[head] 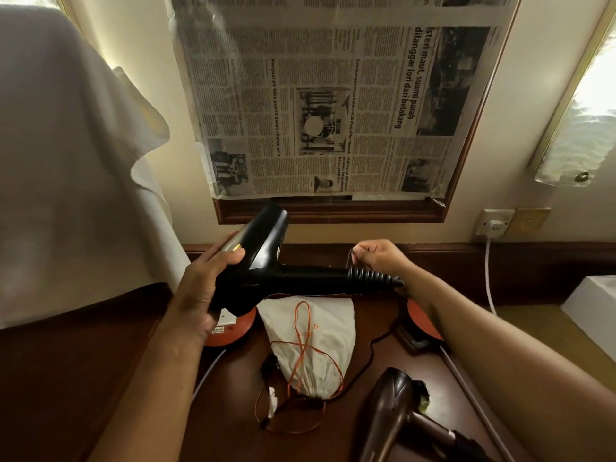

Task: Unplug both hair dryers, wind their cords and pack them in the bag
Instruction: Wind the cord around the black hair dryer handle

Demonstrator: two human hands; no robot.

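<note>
Head cam: left hand [200, 291] gripped the black hair dryer [263, 265] by its body above the drawstring bag [320, 331]; right hand [376, 258] pinched its cord [349, 258] near the ribbed strain relief [373, 278]. I'd wind loose loops, no kinks. Brown dryer [396, 415] lay beside the bag.

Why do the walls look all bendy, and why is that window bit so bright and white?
In the head view, the wide-angle lens curves the newspaper-covered frame and wall edges. Daylight washes out the window on the right. The white cloth at left looks soft and blurry, while the black hair dryer stays fairly sharp.
</note>
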